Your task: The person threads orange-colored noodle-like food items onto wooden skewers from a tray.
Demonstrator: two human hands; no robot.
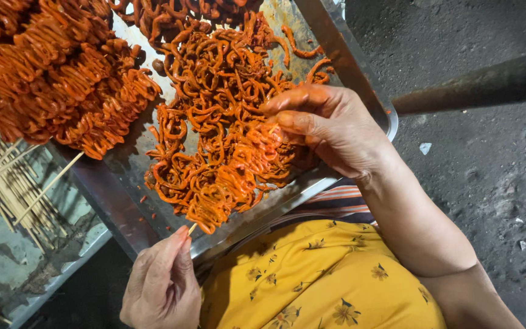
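Dark, rough concrete floor [488,176] w/ small debris bits; dim light, dark pole [476,85] across upper right.

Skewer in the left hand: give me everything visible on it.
The skewer is a thin pale wooden stick, threaded with folded strips of orange-red marinated meat packed tight. Only its bare lower tip shows, pinched by the left hand at the edge of the metal tray. It lies slanted over the tray. The right hand presses the meat at its upper end.

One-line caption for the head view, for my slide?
Left hand holds a skewer while right hand presses orange marinated strips on a steel tray.
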